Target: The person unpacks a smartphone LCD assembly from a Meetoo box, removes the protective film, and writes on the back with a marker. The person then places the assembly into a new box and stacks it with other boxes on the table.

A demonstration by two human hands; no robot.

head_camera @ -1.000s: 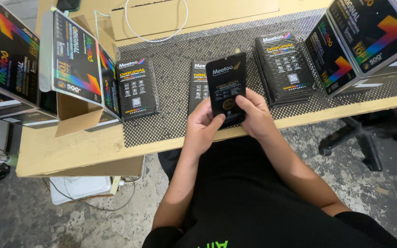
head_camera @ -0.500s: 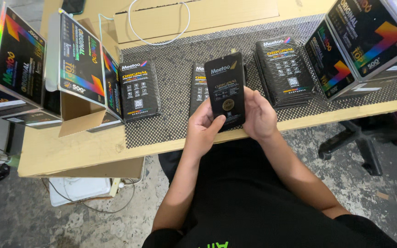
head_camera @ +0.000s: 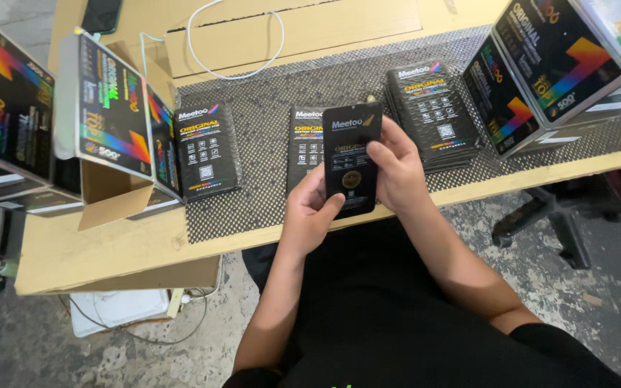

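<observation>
Black flat packet (head_camera: 351,159) has stayed upright, pinched between both hands' fingers (head_camera: 381,152).

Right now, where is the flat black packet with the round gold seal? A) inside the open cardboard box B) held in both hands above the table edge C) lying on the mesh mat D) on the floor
B: the left hand and the right hand grip the flat black packet from either side, raised over the table edge.
</observation>
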